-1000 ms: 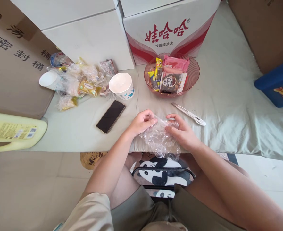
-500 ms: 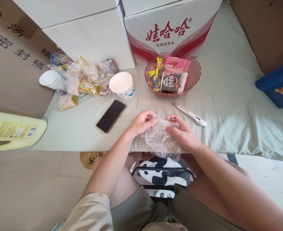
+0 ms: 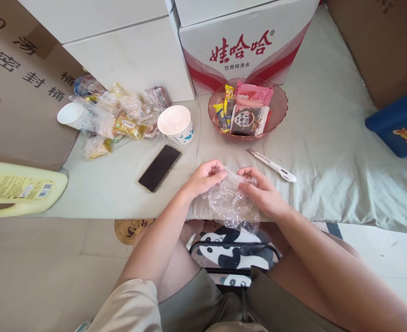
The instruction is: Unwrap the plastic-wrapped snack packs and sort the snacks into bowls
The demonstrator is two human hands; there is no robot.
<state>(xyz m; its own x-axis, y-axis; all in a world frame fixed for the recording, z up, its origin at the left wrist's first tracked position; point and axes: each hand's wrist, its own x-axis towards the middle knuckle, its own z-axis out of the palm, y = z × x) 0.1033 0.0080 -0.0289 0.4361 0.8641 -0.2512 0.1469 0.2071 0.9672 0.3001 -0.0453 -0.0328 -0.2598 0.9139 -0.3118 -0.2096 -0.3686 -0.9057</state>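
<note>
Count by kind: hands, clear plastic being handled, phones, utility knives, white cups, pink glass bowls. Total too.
Hands: 2 (left hand, right hand)
Clear plastic: 1 crumpled bunch
Phone: 1
Utility knife: 1
White cups: 2
Pink glass bowl: 1
Total: 8
</note>
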